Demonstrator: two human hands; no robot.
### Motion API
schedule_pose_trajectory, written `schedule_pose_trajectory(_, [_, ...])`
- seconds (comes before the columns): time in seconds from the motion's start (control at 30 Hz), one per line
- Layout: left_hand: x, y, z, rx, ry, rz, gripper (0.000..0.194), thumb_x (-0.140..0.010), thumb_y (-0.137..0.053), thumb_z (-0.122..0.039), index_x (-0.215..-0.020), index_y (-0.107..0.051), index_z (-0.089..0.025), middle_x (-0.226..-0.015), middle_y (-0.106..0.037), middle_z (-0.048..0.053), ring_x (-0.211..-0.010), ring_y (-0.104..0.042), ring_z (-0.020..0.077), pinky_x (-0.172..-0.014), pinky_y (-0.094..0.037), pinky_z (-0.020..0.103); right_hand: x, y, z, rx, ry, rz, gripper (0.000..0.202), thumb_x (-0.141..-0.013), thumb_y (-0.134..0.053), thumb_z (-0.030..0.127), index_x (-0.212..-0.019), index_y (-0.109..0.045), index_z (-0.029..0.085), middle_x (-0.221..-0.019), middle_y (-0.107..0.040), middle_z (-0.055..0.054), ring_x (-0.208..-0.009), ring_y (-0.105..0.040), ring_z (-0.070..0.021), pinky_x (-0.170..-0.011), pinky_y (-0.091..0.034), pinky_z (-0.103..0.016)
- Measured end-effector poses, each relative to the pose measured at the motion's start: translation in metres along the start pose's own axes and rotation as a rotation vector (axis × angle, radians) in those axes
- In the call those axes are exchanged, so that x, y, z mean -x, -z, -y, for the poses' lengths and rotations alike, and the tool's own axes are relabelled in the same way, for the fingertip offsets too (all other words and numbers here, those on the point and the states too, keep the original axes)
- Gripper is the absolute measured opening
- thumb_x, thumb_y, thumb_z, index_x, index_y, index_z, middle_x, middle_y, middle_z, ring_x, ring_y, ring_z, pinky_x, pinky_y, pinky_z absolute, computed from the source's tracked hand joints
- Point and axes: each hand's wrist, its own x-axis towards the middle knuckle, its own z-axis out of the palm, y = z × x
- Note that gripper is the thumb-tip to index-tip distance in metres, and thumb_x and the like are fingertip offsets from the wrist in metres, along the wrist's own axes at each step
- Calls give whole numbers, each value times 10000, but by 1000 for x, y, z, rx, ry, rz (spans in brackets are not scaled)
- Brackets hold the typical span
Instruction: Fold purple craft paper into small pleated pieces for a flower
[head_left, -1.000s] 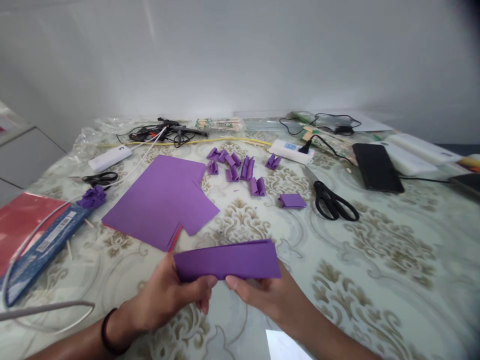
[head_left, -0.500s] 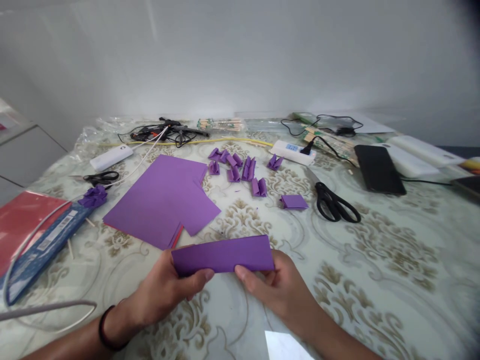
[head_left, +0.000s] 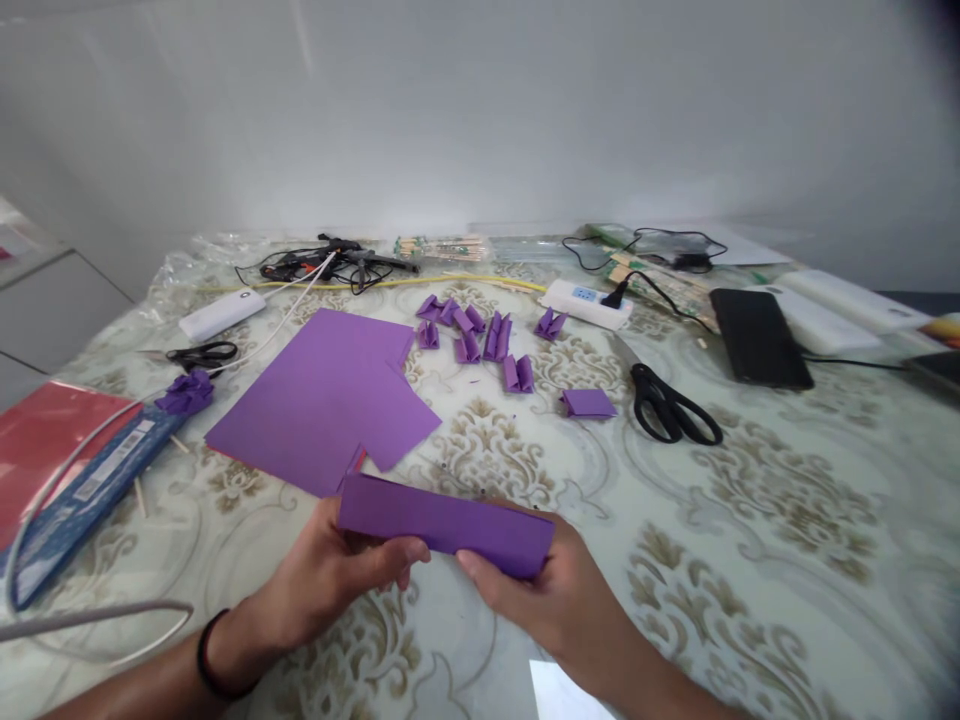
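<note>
A folded strip of purple paper [head_left: 450, 522] is held above the table's near part, its right end lower than its left. My left hand [head_left: 337, 570] grips the left end, thumb along the lower edge. The right end is in my right hand [head_left: 540, 590], thumb on the lower edge near the middle. Behind the strip, to the left, lie large purple sheets [head_left: 322, 390] with a red edge showing beneath. Several small folded purple pieces [head_left: 497, 337] are scattered beyond, and a flatter folded piece [head_left: 589, 403] lies nearer, to their right.
Black-handled scissors [head_left: 671, 410] lie at the right, near a black phone [head_left: 759, 338] and a power strip [head_left: 586, 303]. Another pair of scissors [head_left: 202, 355], crumpled purple paper [head_left: 186, 392] and a blue packet [head_left: 82, 500] are at the left. Cables [head_left: 337, 262] run along the back.
The strip has tilted: its right end has dropped toward me and its left end has risen slightly. My right hand has moved a little lower with it.
</note>
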Motion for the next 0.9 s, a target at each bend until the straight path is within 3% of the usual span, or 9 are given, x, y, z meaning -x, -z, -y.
schedule_pose_trajectory(0.2, [1, 0, -3, -54, -42, -18, 208, -840, -878, -338, -765, -812, -155, -634, -718, 13, -582, -598, 113, -596, -528, 193, -2, 5, -9, -58, 27, -18, 296, -844, -822, 479, -823, -727, 199, -702, -611, 14, -645, -557, -158, -601, -496, -265])
schedule_pose_trajectory(0.33, [1, -1, -1, 17, -13, -12, 271, -800, -901, -376, -738, -789, -137, -616, -701, 20, -541, -578, 116, -534, -508, 200, -6, 10, -13, -104, 63, 95, 334, -815, -865, 500, -891, -735, 203, -703, -641, 18, -627, -583, -152, -615, -529, -266])
schedule_pose_trajectory(0.5, [4, -3, -2, -7, -43, 44, 212, -841, -877, -345, -789, -801, -155, -659, -724, 19, -593, -608, 134, -582, -532, 218, 1, 4, -2, -31, 44, 165, 283, -850, -828, 480, -970, -786, 227, -895, -780, -57, -841, -729, -252, -765, -614, -350])
schedule_pose_trajectory(0.57, [5, -2, -2, -69, -47, 76, 186, -878, -850, -338, -836, -819, -160, -693, -736, 21, -629, -607, 137, -621, -529, 224, 5, -1, 1, -48, 1, 104, 289, -854, -809, 483, -988, -783, 228, -916, -787, -69, -881, -733, -269, -783, -621, -366])
schedule_pose_trajectory(0.77, [8, 1, -2, -184, -50, 120, 203, -924, -811, -370, -933, -824, -168, -847, -767, 41, -752, -628, 160, -726, -522, 248, 9, -7, 1, -45, -72, 11, 223, -780, -837, 405, -843, -701, 239, -756, -655, -8, -715, -618, -200, -662, -551, -307])
schedule_pose_trajectory(0.9, [7, -2, -6, -231, -61, 135, 249, -917, -796, -395, -878, -783, -149, -787, -706, 33, -720, -587, 159, -684, -490, 253, 7, -7, 2, -48, -31, 49, 202, -776, -804, 340, -776, -631, 237, -692, -554, 27, -616, -509, -153, -584, -471, -274])
